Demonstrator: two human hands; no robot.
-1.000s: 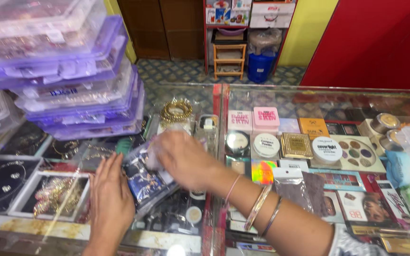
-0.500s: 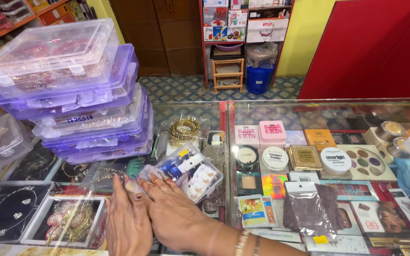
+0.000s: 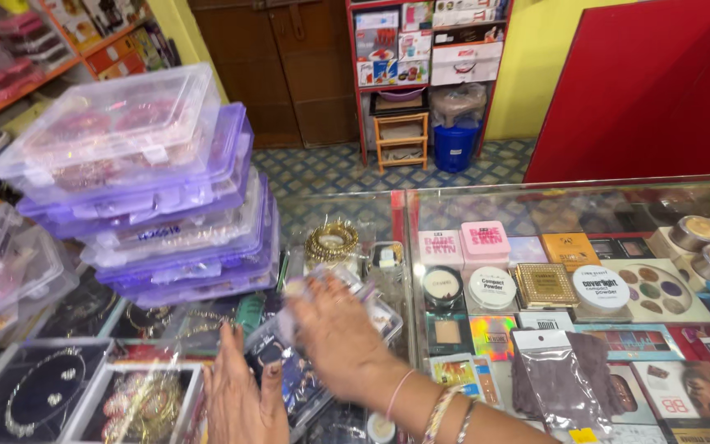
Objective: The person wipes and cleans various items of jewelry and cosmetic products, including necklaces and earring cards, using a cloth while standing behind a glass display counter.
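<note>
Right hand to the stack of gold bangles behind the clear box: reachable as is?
Probably yes. The right hand rests on the clear plastic box; the gold bangles stand just beyond it on the glass counter, nothing between.

A clear plastic packet (image 3: 322,362) of small dark and blue items is seen lying flat on the glass counter, just in front of a stack of purple-lidded boxes. Its upper part is covered by a hand, and its left edge is touched by another. The packet is tilted diagonally, its glossy surface blurred, and its contents cannot be identified.
</note>
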